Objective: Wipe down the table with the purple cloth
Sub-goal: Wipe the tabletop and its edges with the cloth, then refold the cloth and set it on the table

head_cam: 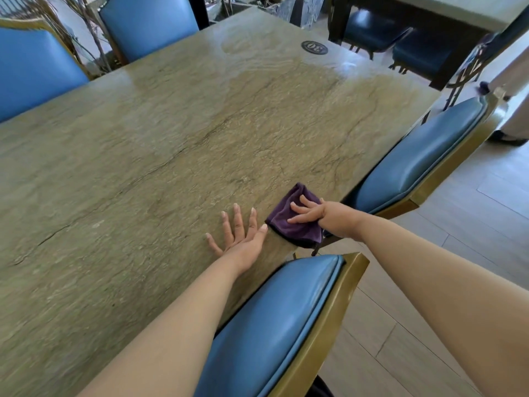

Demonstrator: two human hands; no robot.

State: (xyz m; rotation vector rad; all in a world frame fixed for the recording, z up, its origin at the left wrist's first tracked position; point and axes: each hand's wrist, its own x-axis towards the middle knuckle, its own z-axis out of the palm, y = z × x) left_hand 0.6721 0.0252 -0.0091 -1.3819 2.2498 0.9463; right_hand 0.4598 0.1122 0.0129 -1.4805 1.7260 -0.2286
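Note:
The purple cloth (292, 224) lies folded at the near right corner of the stone-patterned table (171, 156), partly hanging over the edge. My right hand (320, 214) presses down on it with fingers spread over the fabric. My left hand (243, 236) rests flat on the tabletop just left of the cloth, fingers apart, holding nothing; its thumb tip nearly touches the cloth's left corner. A damp, shinier streak shows on the far half of the table.
Blue padded chairs with gold frames stand around the table: one right below my arms (286, 325), one on the right side (423, 156), two on the far left (37, 70). A round number marker (314, 47) sits near the far edge. Wood floor lies to the right.

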